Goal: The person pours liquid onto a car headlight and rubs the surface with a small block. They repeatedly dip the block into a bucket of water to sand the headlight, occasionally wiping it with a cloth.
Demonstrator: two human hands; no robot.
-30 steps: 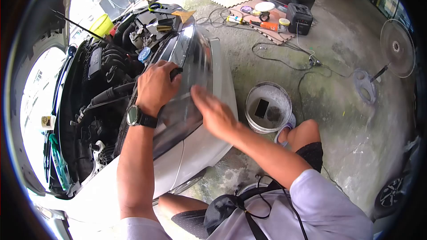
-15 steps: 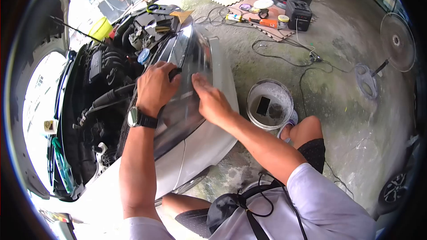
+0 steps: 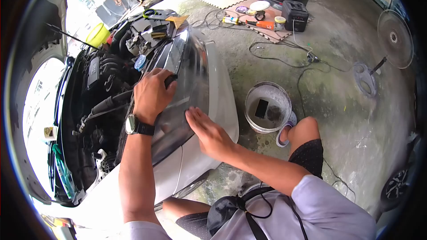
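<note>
A car's headlight (image 3: 195,73) with a smoky, glossy lens fills the space in front of me, set in a white bumper (image 3: 224,89). My left hand (image 3: 152,92), with a watch (image 3: 131,124) on its wrist, rests on the lens's inner edge by the engine bay. Its fingers are closed around a small black object (image 3: 171,79), mostly hidden, whose kind I cannot make out. My right hand (image 3: 209,133) lies on the lower part of the lens, fingers stretched out together and fingertips touching the surface.
Under the raised hood, the engine bay (image 3: 102,84) holds a yellow container (image 3: 98,35). A bucket (image 3: 268,126) with a phone (image 3: 261,108) in it stands on the floor. Beyond are a black power box (image 3: 295,15), an orange tool (image 3: 265,25), cables and a fan (image 3: 393,38).
My right hand has slid down the headlight toward me, and its fingers now lie flatter. My left hand has shifted slightly down and left in view, still gripping the black object.
</note>
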